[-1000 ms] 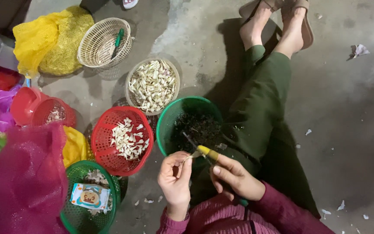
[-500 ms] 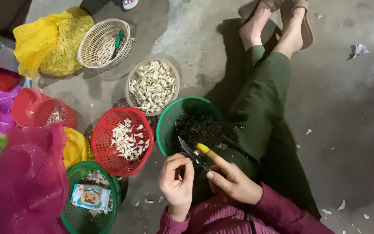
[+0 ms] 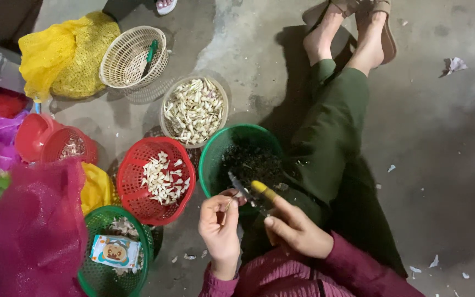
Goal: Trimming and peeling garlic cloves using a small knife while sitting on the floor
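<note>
Left hand [image 3: 219, 228] has its fingers curled around a small pale clove-like piece [image 3: 230, 201], probably garlic, pinched at the fingertips. Right hand [image 3: 295, 230] is closed on a short yellow-handled knife [image 3: 251, 190], blade touching that piece, right over the round green plastic basket [image 3: 211, 159] of dark peelings.

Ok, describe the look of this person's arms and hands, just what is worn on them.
Both hands are bare: no gloves, and no rings or watch that I can make out. The left hand comes out of a maroon ribbed sleeve that ends at the wrist. The right hand has the same maroon sleeve, covering the forearm down to the wrist. No markings show on the fabric.
</note>
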